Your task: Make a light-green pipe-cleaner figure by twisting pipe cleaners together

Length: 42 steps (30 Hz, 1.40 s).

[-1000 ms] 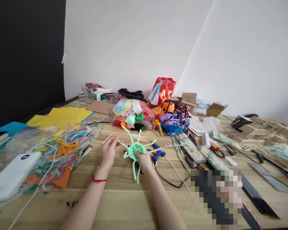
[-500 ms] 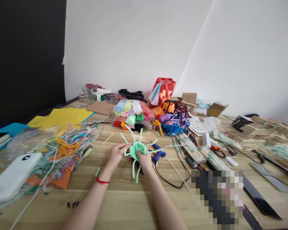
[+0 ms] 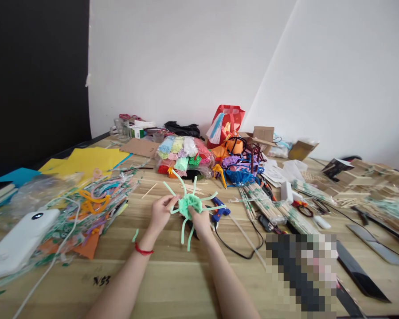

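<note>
A mint-green pipe-cleaner piece (image 3: 190, 204), a woven round centre with several loose ends sticking out, is held over the wooden table (image 3: 173, 283). My right hand (image 3: 200, 221) grips the woven centre from below. My left hand (image 3: 161, 212), with a red string bracelet on its wrist, pinches one green strand at the piece's left side. A blue glue gun (image 3: 220, 211) lies just right of my right hand, its black cord trailing toward me.
A heap of coloured pipe cleaners in plastic (image 3: 89, 204) and a white power bank (image 3: 18, 243) lie left. Yellow paper (image 3: 86, 160), a bag of pompoms (image 3: 182, 157), bundles of wooden sticks (image 3: 262, 204) and flat black strips (image 3: 359, 274) crowd the back and right.
My left hand moved right, from the end of an outstretched strand to the left side of the woven centre. My right hand kept its hold with little movement.
</note>
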Motion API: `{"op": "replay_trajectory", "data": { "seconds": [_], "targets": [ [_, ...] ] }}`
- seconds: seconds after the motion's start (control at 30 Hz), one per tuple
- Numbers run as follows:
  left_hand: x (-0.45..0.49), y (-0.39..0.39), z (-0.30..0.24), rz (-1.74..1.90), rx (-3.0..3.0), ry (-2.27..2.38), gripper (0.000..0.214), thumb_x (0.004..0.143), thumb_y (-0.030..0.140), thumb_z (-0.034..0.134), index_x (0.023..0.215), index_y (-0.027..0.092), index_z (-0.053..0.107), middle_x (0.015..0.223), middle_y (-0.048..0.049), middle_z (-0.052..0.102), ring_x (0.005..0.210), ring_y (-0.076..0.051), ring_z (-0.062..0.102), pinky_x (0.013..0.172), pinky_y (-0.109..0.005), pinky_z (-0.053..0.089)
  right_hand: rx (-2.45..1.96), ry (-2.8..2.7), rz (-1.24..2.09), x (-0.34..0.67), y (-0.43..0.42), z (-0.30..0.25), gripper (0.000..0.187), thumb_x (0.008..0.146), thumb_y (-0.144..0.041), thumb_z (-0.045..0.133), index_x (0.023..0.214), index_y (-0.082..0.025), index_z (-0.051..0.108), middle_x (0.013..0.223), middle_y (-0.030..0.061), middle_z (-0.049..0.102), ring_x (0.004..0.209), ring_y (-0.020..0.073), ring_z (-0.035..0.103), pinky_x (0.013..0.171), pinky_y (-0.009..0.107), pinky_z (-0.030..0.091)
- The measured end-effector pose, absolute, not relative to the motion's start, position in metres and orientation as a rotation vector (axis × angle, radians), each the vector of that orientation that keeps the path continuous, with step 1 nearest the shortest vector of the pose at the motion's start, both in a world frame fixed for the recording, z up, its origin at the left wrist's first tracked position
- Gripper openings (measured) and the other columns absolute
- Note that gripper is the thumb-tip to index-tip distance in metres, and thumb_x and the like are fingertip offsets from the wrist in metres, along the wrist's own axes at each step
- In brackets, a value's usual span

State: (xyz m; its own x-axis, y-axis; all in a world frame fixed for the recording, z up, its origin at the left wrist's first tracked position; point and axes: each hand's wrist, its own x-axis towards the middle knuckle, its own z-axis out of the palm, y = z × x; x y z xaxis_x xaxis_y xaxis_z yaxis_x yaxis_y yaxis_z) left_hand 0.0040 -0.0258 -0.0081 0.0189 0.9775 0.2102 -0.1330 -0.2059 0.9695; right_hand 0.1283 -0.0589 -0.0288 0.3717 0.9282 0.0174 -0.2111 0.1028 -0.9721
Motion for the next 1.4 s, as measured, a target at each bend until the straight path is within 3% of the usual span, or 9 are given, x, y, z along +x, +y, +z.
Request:
{"op": "replay_trajectory", "data": {
  "seconds": [0.17, 0.43, 0.63, 0.9, 1.23, 1.4],
  "targets": [
    [0.005, -0.029, -0.006, 1.432, 1.351, 1.002, 0.024, 0.066, 0.039, 0.067, 0.075, 0.017, 0.070, 0.072, -0.0047, 0.071, 0.063, -0.019, 0.064, 0.058, -0.027, 0.052, -1.123, -0.807, 0.981, 0.128, -0.059, -0.028, 0.034, 0.059, -0.026, 0.069, 0.091, -0.018, 0.059, 0.082, 0.0029, 0.070, 0.075, 0.0206, 0.065, 0.072, 0.034, 0.052],
    [0.004, -0.033, -0.009, 1.462, 1.496, 1.013, 0.020, 0.075, 0.038, 0.059, 0.069, 0.019, 0.057, 0.061, 0.0016, 0.062, 0.057, -0.013, 0.060, 0.054, -0.021, 0.047, -1.179, -0.885, 0.861, 0.127, -0.064, -0.021, 0.029, 0.061, -0.026, 0.067, 0.087, -0.017, 0.059, 0.081, 0.0039, 0.068, 0.075, 0.0206, 0.063, 0.070, 0.033, 0.050],
    [0.004, -0.028, -0.007, 1.424, 1.267, 0.909, 0.026, 0.069, 0.042, 0.064, 0.069, 0.017, 0.058, 0.065, -0.0010, 0.064, 0.060, -0.015, 0.061, 0.059, -0.026, 0.051, -1.136, -0.992, 0.767, 0.125, -0.068, -0.014, 0.028, 0.066, -0.023, 0.061, 0.093, -0.017, 0.061, 0.097, 0.0069, 0.066, 0.088, 0.0221, 0.060, 0.079, 0.034, 0.047],
    [0.002, -0.025, -0.006, 1.373, 1.077, 0.842, 0.029, 0.063, 0.042, 0.069, 0.068, 0.015, 0.059, 0.064, -0.0011, 0.064, 0.057, -0.015, 0.061, 0.059, -0.028, 0.052, -1.175, -1.021, 0.725, 0.125, -0.071, -0.011, 0.017, 0.067, -0.022, 0.057, 0.082, -0.017, 0.061, 0.086, 0.0049, 0.067, 0.083, 0.0219, 0.061, 0.077, 0.034, 0.047],
    [0.004, -0.022, -0.007, 1.527, 1.111, 0.909, 0.028, 0.070, 0.044, 0.062, 0.072, 0.019, 0.050, 0.056, 0.0028, 0.060, 0.051, -0.014, 0.061, 0.054, -0.027, 0.052, -1.167, -0.913, 0.860, 0.124, -0.068, -0.016, 0.024, 0.063, -0.024, 0.063, 0.085, -0.017, 0.062, 0.079, 0.0035, 0.070, 0.075, 0.0216, 0.064, 0.071, 0.033, 0.051],
    [0.003, -0.031, 0.001, 1.531, 1.264, 0.921, 0.021, 0.072, 0.040, 0.061, 0.074, 0.019, 0.056, 0.066, -0.0024, 0.067, 0.062, -0.017, 0.064, 0.059, -0.027, 0.052, -1.102, -0.810, 0.976, 0.123, -0.064, -0.021, 0.030, 0.063, -0.034, 0.068, 0.086, -0.017, 0.062, 0.081, 0.0042, 0.070, 0.073, 0.0214, 0.065, 0.068, 0.034, 0.053]
  ]
}}
